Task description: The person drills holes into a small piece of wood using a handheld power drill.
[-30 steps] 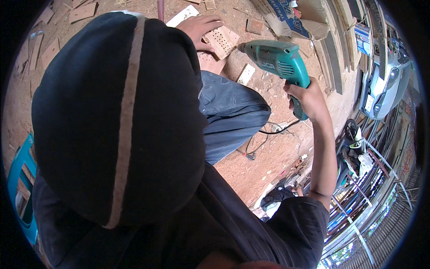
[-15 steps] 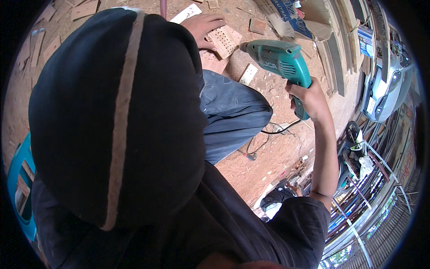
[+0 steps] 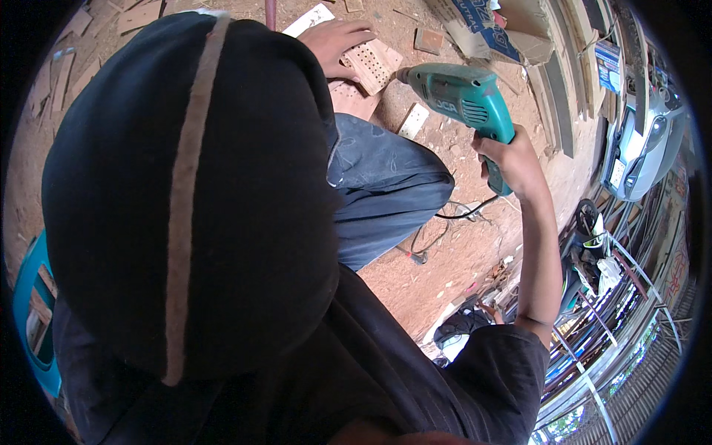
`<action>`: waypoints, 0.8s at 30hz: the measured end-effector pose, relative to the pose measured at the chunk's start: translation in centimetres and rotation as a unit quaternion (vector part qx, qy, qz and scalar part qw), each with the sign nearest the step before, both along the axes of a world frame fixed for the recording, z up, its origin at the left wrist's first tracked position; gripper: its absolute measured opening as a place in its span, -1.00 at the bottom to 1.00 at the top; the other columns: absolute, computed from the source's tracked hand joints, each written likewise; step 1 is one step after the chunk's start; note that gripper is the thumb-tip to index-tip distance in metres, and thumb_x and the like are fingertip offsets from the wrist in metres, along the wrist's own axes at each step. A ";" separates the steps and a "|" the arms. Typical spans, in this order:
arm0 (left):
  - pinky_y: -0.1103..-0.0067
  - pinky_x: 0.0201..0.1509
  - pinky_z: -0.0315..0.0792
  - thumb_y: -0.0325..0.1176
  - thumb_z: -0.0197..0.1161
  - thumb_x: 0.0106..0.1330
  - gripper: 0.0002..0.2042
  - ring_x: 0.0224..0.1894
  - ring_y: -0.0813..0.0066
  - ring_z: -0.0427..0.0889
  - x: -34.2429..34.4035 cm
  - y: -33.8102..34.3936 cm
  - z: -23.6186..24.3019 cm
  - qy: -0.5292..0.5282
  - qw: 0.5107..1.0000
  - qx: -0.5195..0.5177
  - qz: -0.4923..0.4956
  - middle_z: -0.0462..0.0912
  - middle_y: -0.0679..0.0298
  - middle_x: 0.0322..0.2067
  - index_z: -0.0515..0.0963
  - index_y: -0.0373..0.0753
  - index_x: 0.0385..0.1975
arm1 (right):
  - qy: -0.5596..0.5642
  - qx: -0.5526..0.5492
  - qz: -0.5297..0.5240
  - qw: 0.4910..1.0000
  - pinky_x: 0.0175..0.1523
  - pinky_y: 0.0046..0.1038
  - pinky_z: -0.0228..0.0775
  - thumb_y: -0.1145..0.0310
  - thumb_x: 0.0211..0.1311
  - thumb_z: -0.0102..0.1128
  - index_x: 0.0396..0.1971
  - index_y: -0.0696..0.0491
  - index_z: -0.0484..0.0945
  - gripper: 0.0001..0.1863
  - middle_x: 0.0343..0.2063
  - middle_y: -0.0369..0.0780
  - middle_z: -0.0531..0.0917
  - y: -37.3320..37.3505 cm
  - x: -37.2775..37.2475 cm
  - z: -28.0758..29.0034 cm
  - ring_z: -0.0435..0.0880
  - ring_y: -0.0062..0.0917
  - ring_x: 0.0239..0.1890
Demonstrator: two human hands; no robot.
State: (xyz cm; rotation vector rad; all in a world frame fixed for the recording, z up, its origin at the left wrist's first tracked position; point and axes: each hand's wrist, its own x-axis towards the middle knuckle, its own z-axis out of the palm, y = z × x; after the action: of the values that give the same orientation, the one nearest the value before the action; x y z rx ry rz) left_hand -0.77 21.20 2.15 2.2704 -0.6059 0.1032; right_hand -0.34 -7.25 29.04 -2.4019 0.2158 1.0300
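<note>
A teal power drill (image 3: 466,95) is in my right hand (image 3: 512,157), whose fingers wrap round its handle. The drill points left, its chuck close to the near right side of a pale wooden block (image 3: 369,65) with rows of small holes in its face. Whether the bit is inside the wood is too small to tell. My left hand (image 3: 335,43) grips the block from the left, with fingers over its far side and the thumb on its near side. Beneath lies a wooden board (image 3: 354,100) with some holes, partly hidden.
A dark rounded cloth cap (image 3: 252,200) with a tan stripe covers much of the left. Beside the bent knee (image 3: 400,163) lie a pale perforated strip (image 3: 413,121) and a black cord (image 3: 467,215). An open cardboard box (image 3: 519,37) stands far right, near leaning planks (image 3: 552,104).
The dark cap has shifted slightly left in the picture. Both hands, the drill and the block look almost unmoved.
</note>
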 end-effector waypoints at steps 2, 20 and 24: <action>0.26 0.39 0.29 -0.12 0.53 -0.03 -0.18 0.32 0.04 0.40 0.0 -0.1 -0.1 -0.001 1.000 -0.004 -0.001 0.37 0.11 0.33 0.40 -0.18 0.31 | -0.006 -0.008 0.000 1.000 -0.54 -0.44 0.43 0.43 0.03 0.29 -0.47 0.23 0.54 -0.83 -0.63 -0.22 0.55 0.2 -0.1 0.1 0.57 -0.50 -0.68; 0.25 0.40 0.31 -0.12 0.53 -0.04 -0.17 0.32 0.04 0.41 -0.1 0.2 0.3 -0.006 1.000 0.010 0.001 0.38 0.11 0.32 0.39 -0.17 0.32 | 0.001 -0.002 0.013 1.000 -0.54 -0.44 0.41 0.42 0.04 0.31 -0.48 0.23 0.55 -0.82 -0.64 -0.23 0.55 0.2 0.3 -0.6 0.56 -0.50 -0.69; 0.26 0.39 0.31 -0.12 0.54 -0.04 -0.17 0.32 0.06 0.41 0.1 -0.1 0.4 -0.002 1.000 0.013 -0.004 0.38 0.11 0.33 0.40 -0.17 0.32 | 0.001 -0.008 0.006 1.000 -0.54 -0.43 0.40 0.42 0.03 0.30 -0.49 0.23 0.55 -0.83 -0.65 -0.22 0.55 -0.2 0.1 -0.7 0.57 -0.50 -0.69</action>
State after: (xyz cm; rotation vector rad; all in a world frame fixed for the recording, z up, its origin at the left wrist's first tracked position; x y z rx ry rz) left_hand -0.67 21.13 2.57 2.2930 -0.6220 0.0953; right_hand -0.22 -7.42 28.32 -2.4201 0.2099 1.0392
